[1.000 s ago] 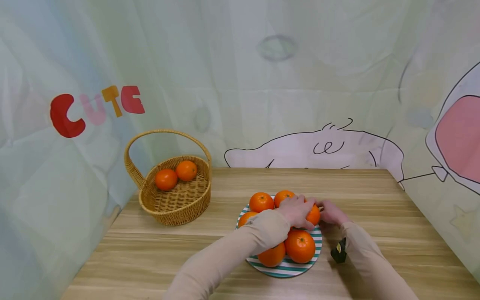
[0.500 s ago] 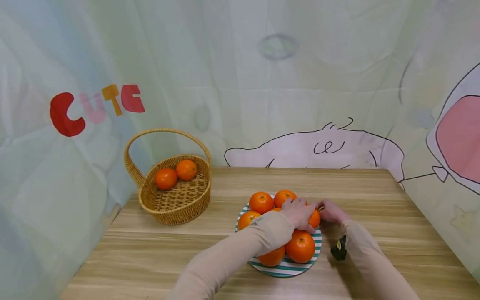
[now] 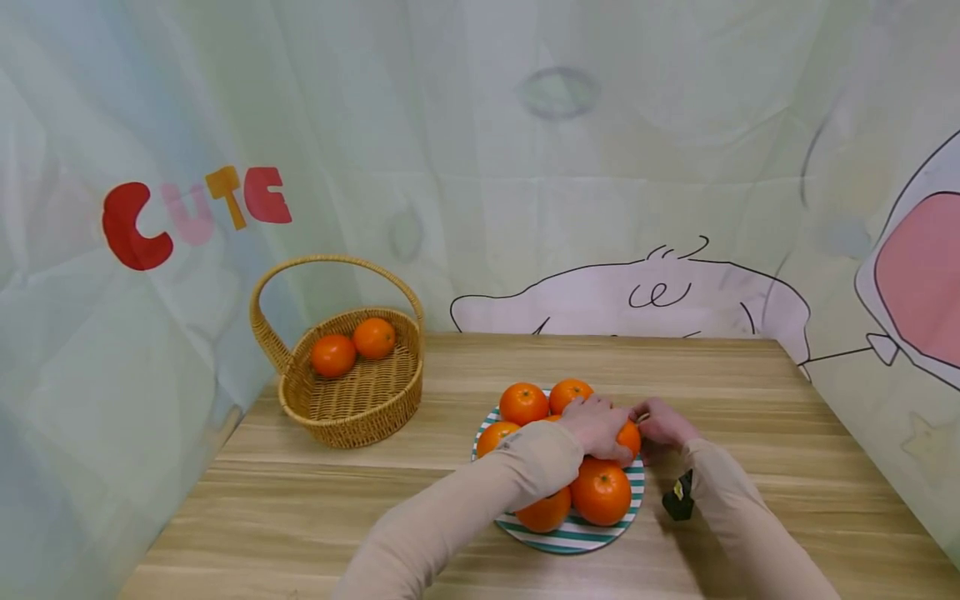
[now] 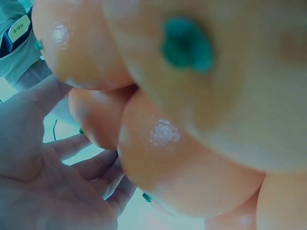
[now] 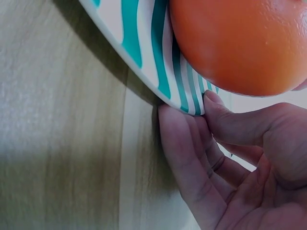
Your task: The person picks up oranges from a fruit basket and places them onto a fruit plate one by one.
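A round plate [image 3: 567, 543] with teal and white stripes bears several oranges [image 3: 601, 493]. My left hand [image 3: 597, 429] reaches across the plate in the head view. Its thumb and fingers are spread round the orange [image 3: 628, 440] at the plate's right side. In the left wrist view, the thumb and fingertips touch the crowded fruit [image 4: 100, 115]. At the plate's right edge is my right hand [image 3: 663, 423]. The right wrist view shows its thumb on top of the striped rim [image 5: 184, 103] and its fingers underneath, pinching it just below an orange [image 5: 240, 43].
A wicker basket [image 3: 352, 429] with a tall handle stands at the back left of the wooden table [image 3: 300, 517]. Two oranges [image 3: 333, 356] lie in it. A printed curtain [image 3: 480, 167] hangs behind and at both sides. My left forearm crosses the plate's near left part.
Both hands keep nearly the same places on the orange and the plate rim. The left hand shifted slightly to the right, then slightly back. Basket and plate stay put.
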Action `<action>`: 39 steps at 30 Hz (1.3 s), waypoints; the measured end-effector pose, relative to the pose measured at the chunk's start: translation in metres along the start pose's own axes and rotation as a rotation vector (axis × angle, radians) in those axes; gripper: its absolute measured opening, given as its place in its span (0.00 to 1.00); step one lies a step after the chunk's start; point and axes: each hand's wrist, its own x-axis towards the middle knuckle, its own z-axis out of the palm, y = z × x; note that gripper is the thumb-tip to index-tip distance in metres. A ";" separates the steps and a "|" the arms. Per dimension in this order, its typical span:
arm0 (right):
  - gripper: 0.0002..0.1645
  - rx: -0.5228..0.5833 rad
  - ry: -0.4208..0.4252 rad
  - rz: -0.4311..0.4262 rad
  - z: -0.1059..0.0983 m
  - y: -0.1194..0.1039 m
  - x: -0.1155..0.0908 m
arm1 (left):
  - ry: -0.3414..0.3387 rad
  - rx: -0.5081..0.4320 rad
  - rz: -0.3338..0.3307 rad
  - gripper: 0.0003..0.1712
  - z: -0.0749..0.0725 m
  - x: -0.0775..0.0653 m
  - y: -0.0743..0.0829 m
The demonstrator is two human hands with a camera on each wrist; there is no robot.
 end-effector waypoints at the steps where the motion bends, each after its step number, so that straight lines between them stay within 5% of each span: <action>1: 0.21 -0.002 -0.001 -0.003 0.000 0.000 0.000 | 0.006 0.002 0.003 0.32 0.000 0.000 0.000; 17: 0.24 0.004 0.010 0.008 0.001 -0.003 -0.003 | 0.042 -0.008 0.045 0.30 0.003 0.002 -0.003; 22: 0.16 -0.010 0.011 0.004 0.001 -0.002 -0.002 | 0.045 -0.072 0.129 0.36 -0.003 0.000 -0.017; 26: 0.11 -0.052 0.040 -0.029 0.003 -0.002 -0.001 | 0.097 -0.209 0.182 0.36 -0.010 -0.008 -0.040; 30: 0.10 -0.094 0.079 -0.087 0.006 -0.001 -0.001 | 0.251 -0.376 0.208 0.29 -0.011 -0.021 -0.076; 32: 0.10 -0.096 0.084 -0.087 0.006 -0.001 -0.002 | 0.389 -0.378 0.283 0.24 -0.009 -0.027 -0.098; 36: 0.11 -0.062 0.072 -0.066 0.006 0.000 -0.003 | 0.740 -0.209 0.465 0.14 -0.009 -0.040 -0.150; 39: 0.10 -0.061 0.076 -0.069 0.005 0.001 -0.003 | 0.962 -0.079 0.477 0.07 -0.008 -0.053 -0.191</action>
